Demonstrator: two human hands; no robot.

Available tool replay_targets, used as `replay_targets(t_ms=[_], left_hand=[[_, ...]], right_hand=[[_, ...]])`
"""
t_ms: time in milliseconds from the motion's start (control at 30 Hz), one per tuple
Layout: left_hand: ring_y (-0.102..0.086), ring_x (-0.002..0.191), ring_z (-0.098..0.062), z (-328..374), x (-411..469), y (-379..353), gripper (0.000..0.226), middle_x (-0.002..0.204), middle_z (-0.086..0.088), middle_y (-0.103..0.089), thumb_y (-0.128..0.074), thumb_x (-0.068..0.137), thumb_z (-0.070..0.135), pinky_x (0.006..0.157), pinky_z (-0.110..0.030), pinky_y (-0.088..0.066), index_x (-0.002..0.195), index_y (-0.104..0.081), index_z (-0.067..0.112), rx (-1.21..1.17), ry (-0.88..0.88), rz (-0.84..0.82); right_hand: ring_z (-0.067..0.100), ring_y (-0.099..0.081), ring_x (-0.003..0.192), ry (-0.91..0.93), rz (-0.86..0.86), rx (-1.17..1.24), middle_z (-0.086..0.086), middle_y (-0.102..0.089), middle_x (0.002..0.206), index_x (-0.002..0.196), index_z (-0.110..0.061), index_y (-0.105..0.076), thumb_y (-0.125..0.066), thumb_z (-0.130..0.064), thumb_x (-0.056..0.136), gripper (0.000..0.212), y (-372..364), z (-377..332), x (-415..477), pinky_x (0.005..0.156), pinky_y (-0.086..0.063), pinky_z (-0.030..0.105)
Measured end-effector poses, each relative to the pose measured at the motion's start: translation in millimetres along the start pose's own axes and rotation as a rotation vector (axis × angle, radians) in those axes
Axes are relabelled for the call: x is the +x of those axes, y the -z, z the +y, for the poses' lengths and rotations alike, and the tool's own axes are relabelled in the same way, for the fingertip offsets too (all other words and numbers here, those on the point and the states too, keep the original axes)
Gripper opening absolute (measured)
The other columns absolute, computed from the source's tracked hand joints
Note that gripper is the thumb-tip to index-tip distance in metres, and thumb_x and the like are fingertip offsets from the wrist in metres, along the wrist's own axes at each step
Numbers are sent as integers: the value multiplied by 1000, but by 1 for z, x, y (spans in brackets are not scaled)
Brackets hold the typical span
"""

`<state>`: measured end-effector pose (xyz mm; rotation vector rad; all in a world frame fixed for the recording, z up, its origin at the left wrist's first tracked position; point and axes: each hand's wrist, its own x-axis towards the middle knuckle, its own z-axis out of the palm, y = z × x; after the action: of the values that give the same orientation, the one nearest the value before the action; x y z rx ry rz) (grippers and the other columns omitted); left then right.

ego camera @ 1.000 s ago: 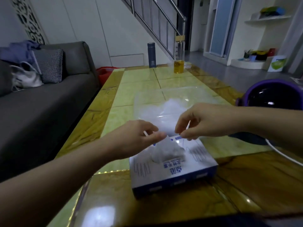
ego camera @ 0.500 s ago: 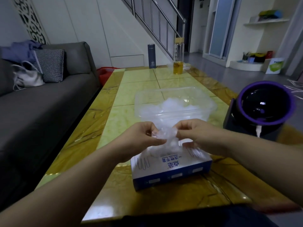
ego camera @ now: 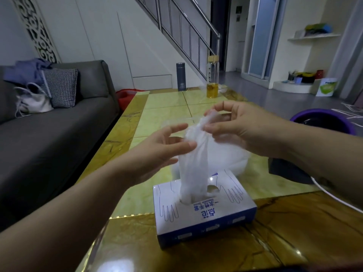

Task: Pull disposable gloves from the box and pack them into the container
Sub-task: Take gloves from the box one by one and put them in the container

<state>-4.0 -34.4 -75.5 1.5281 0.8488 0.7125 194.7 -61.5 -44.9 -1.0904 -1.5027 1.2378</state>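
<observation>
A white and blue glove box [ego camera: 204, 213] lies on the table near me. A thin translucent glove [ego camera: 193, 169] stretches upward from the slot in its top. My right hand [ego camera: 235, 130] pinches the glove's upper end above the box. My left hand [ego camera: 163, 152] is beside the glove with fingers spread, its thumb touching the film. Behind the hands stands the clear plastic container [ego camera: 233, 161] with crumpled gloves inside, mostly hidden.
A glass bottle of yellow liquid [ego camera: 212, 79] and a dark flask [ego camera: 181, 77] stand at the table's far end. A grey sofa [ego camera: 49, 134] runs along the left. A purple-rimmed black device [ego camera: 322, 120] and a white cable [ego camera: 337, 199] are at right.
Both hands were pinching the glove low at the box slot. My right hand has since lifted it high, stretching the glove out, and my left hand has loosened and spread.
</observation>
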Motion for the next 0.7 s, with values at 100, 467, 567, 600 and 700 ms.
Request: replay_targets(t_ms=[100, 467, 567, 600, 700], left_hand=[[-68, 99, -20, 7, 4, -2, 56, 105, -7, -71, -66, 73, 18, 95, -40, -50, 127, -52, 14, -33, -70, 32], [-61, 58, -8, 46, 23, 21, 18, 65, 5, -63, -58, 89, 6, 73, -33, -57, 104, -62, 14, -27, -272, 244], [-60, 57, -8, 53, 31, 27, 9, 65, 3, -63, -59, 87, 8, 68, -30, -58, 93, -64, 11, -33, -246, 204], [-61, 58, -8, 54, 34, 31, 7, 68, 1, -62, -61, 85, 10, 69, -31, -58, 91, -65, 10, -46, -228, 187], [-66, 67, -11, 53, 41, 38, 18, 80, -4, -65, -66, 73, 20, 75, -34, -58, 89, -68, 11, -48, -112, 86]], right_hand=[[7, -60, 67, 86, 12, -8, -3, -64, 71, 92, -16, -61, -69, -9, 61, 33, 1, -10, 4, 67, -54, 20], [2, -63, 97, 354, 147, -547, -9, -55, 123, 134, -58, -28, -73, -31, 77, 78, 7, -39, 10, 82, -52, 18], [1, -63, 92, 399, 176, -569, -9, -51, 120, 124, -53, -42, -71, -20, 83, 60, 3, -42, 17, 79, -54, 17], [3, -64, 86, 387, 149, -571, -6, -55, 117, 117, -47, -50, -70, -16, 84, 50, 1, -41, 21, 78, -54, 18], [14, -61, 82, 235, 17, -572, 2, -68, 99, 101, -32, -67, -67, -7, 85, 29, 3, -34, 33, 75, -52, 19]])
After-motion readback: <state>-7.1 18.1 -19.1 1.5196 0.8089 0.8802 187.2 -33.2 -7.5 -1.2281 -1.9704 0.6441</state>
